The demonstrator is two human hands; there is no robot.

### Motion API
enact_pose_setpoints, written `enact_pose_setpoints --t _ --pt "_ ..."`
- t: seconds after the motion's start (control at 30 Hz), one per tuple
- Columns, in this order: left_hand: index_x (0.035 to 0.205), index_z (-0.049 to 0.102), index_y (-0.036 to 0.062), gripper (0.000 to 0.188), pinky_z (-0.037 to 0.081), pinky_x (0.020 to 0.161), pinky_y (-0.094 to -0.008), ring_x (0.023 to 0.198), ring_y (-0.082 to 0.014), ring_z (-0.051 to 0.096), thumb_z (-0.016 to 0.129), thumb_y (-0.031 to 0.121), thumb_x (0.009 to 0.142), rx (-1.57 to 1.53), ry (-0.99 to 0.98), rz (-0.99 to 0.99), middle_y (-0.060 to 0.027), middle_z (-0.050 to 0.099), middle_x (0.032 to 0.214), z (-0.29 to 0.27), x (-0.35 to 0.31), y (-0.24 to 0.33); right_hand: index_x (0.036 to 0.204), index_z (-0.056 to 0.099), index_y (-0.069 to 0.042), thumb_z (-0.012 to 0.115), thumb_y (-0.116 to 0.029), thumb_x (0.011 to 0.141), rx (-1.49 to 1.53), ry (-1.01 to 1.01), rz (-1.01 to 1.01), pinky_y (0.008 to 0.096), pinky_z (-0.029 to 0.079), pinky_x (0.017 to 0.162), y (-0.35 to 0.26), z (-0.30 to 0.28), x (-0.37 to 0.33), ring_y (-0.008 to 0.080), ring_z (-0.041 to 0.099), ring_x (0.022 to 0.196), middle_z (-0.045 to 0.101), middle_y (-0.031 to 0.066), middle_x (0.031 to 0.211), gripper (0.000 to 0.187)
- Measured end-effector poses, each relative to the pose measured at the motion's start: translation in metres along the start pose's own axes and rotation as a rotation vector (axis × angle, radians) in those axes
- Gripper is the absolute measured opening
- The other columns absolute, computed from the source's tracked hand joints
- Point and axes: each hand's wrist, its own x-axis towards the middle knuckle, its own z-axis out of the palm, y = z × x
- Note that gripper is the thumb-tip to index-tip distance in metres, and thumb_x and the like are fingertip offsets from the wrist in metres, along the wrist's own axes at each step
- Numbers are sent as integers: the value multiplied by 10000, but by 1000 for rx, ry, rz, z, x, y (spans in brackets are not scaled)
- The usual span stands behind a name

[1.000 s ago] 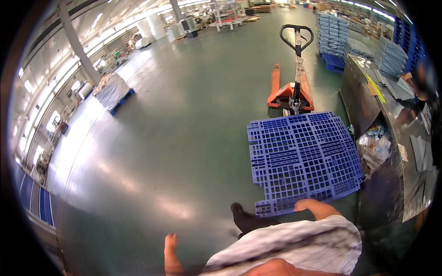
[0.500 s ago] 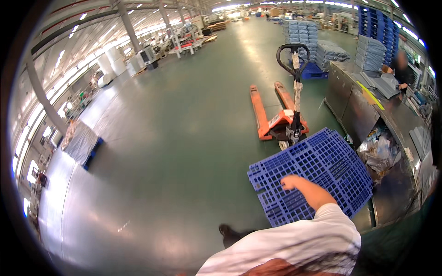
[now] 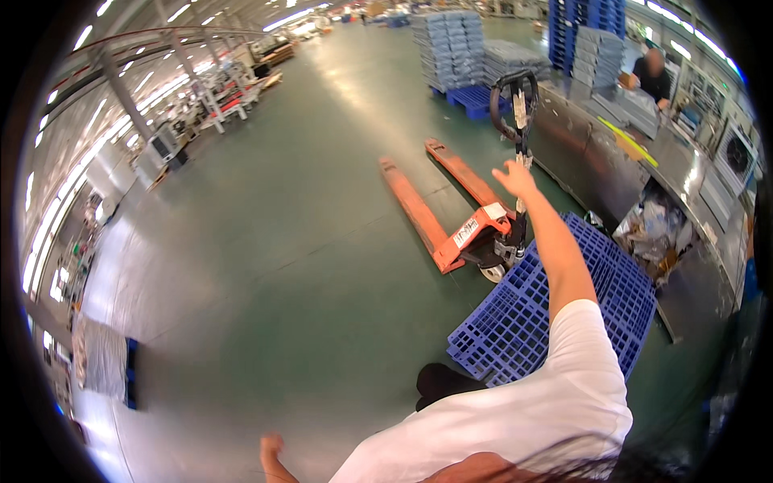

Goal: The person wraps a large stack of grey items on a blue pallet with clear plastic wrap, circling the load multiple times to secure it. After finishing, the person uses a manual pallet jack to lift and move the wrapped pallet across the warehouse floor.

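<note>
My right hand (image 3: 515,177) is stretched forward with fingers apart, just short of the black loop handle (image 3: 515,101) of an orange pallet jack (image 3: 451,213). It holds nothing. The jack's two forks point away over the green floor. A blue plastic pallet (image 3: 555,310) lies flat on the floor under my arm, right behind the jack's wheel end. My left hand (image 3: 272,452) hangs low at the bottom edge, apparently holding nothing; its fingers are hard to see. My dark shoe (image 3: 441,381) stands by the pallet's near corner.
A long steel counter (image 3: 644,161) runs along the right, with a bin of scrap (image 3: 652,233) against it and another person (image 3: 652,72) working at its far end. Stacks of grey-blue pallets (image 3: 455,48) stand at the back. A wrapped load (image 3: 101,358) sits far left.
My right arm has lifted off the blue pallet and reached forward up to the jack's handle. The view has turned left, bringing the jack's forks toward the middle.
</note>
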Motion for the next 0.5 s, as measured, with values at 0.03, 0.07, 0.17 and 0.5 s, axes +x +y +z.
enact_pose_setpoints --t 0.03,0.07,0.17,0.5 --pt "834 579 -18 340 437 663 -417 759 -328 557 449 297 832 -62 123 40 -182 593 838 -45 65 18 1012 545 22 626 -453 716 -35 75 -19 415 442 813 10 9 29 352 553 946 572 231 987 566" --pt "823 580 -24 344 435 657 -420 752 -331 555 445 292 835 -164 225 81 -185 591 832 -83 123 45 1017 538 31 644 -466 695 -69 162 3 416 441 817 -1 20 51 358 553 945 568 240 988 602" --pt "965 570 -31 296 455 728 -340 811 -268 576 554 218 806 -516 290 295 -188 589 936 -201 250 246 1122 465 59 678 -559 608 19 293 137 419 422 844 14 2 129 352 530 1007 543 242 1064 831" --pt "1118 516 5 401 450 820 -318 935 -249 574 573 253 809 -133 -430 642 -150 593 1029 -192 482 464 626 476 -87 666 -227 764 634 493 396 231 299 392 1 65 229 79 389 372 443 -12 456 274"
